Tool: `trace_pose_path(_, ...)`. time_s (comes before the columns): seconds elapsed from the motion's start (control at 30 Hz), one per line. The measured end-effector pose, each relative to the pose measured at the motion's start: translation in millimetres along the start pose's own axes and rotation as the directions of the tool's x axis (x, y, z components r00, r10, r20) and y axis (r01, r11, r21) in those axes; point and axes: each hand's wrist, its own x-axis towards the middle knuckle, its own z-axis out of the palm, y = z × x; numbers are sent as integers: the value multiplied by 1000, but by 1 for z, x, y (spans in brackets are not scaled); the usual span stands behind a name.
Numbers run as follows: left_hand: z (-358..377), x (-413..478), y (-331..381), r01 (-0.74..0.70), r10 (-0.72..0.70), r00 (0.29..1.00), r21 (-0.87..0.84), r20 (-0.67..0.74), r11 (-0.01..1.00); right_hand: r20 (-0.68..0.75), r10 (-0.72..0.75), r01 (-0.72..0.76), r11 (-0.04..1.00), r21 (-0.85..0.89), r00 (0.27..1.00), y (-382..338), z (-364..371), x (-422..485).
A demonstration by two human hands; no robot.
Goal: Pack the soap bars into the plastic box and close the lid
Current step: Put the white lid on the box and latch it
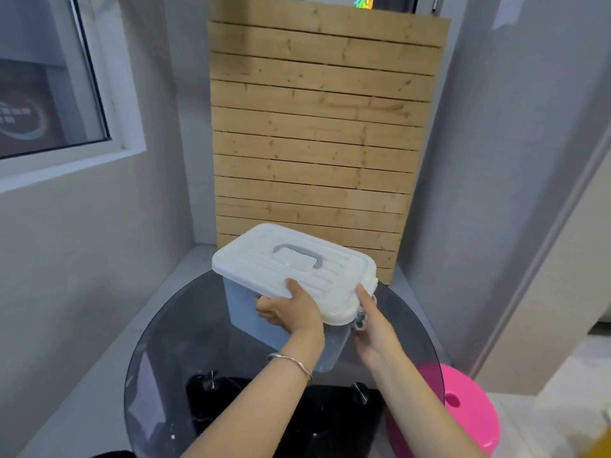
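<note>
The box (241, 305) sits on the glass bench (172, 342) with its white lid (291, 256) on, hiding any soap. My left hand (291, 309) pinches the lid's near rim, thumb on top. My right hand (373, 328) lies at the box's near right corner by the clasp (360, 320), forefinger straight; I cannot tell if it grips. The plastic looks stiff, smooth and light, so I should press at the rims and clasps.

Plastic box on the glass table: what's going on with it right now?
A person's left hand grips the near edge of the white lid, which sits on the blue plastic box on the round glass table. The right hand touches the lid's corner by the grey latch; its grip is unclear. No soap bars show.
</note>
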Motion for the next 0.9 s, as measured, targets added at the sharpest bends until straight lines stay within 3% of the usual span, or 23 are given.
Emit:
trace_pose_path(0.1,-13,15,1,54,-56,996,30,70,998,-150,-141,136,990,-43,979,-3,2,-1)
trace_pose_path(0.33,-50,89,38,102,-118,986,139,114,985,-56,-269,242,925,-293,962,0,20,8)
trace_pose_path(0.5,-55,123,65,124,-226,892,268,391,955,-78,-362,295,852,-432,929,3,24,15)
trace_pose_path(0.67,-56,139,74,109,-279,808,334,519,936,-104,-368,266,814,-516,924,1,25,28)
trace_pose_path(0.9,-60,137,69,32,-242,802,365,546,931,-52,-377,252,711,-657,925,-10,25,52)
